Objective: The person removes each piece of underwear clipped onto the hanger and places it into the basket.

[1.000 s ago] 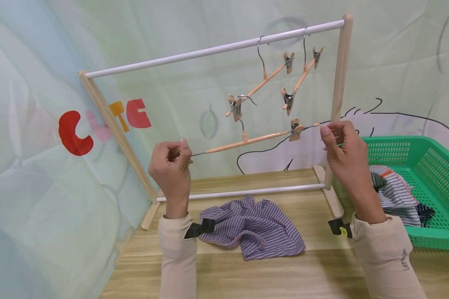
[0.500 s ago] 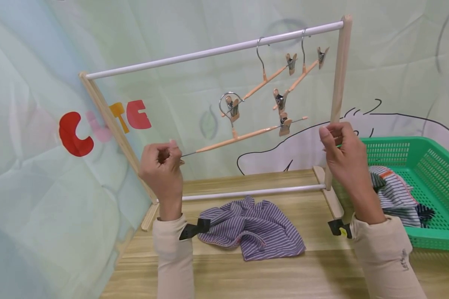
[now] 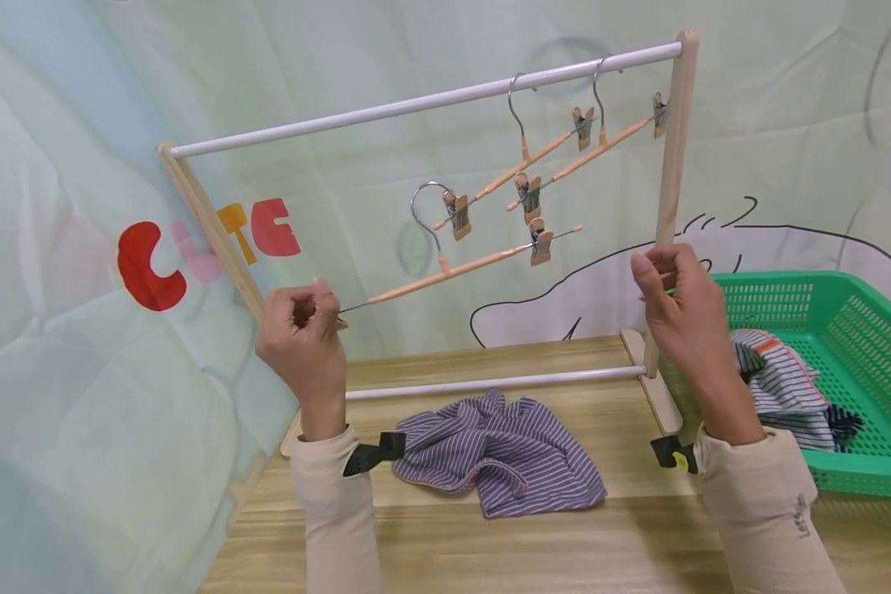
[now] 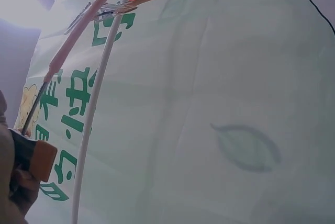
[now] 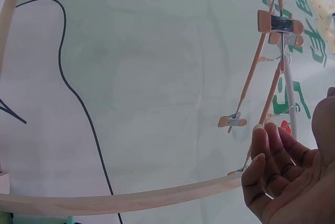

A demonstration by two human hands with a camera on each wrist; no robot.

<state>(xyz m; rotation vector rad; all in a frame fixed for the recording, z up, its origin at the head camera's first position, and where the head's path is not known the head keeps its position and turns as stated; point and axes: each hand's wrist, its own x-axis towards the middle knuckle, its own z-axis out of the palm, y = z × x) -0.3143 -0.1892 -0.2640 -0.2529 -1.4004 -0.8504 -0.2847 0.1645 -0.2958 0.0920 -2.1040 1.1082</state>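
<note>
My left hand [image 3: 300, 351] pinches the left end of a peach clip hanger [image 3: 449, 272], at its clip, in front of the rack. In the left wrist view that orange clip [image 4: 44, 160] shows beside the fingers. The hanger's metal hook [image 3: 423, 206] stands up, off the rail, and its other clip [image 3: 540, 245] is closed on nothing. My right hand [image 3: 686, 318] is raised near the rack's right post, fingers loosely curled and holding nothing. Two similar hangers [image 3: 538, 157] hang from the white top rail [image 3: 416, 105]. A purple striped garment [image 3: 535, 462] lies crumpled on the table.
A green plastic basket [image 3: 824, 474] with striped clothes [image 3: 780, 388] inside stands at the right. The rack's wooden right post [image 3: 676, 157] rises beside it, and a white lower bar [image 3: 505, 379] runs behind the purple garment. A printed cloth with red and orange letters hangs behind.
The left hand has carried the hanger leftward, its right end now well away from the right hand. The right-hand hanging hanger has swung round on the rail. The right hand barely moved.
</note>
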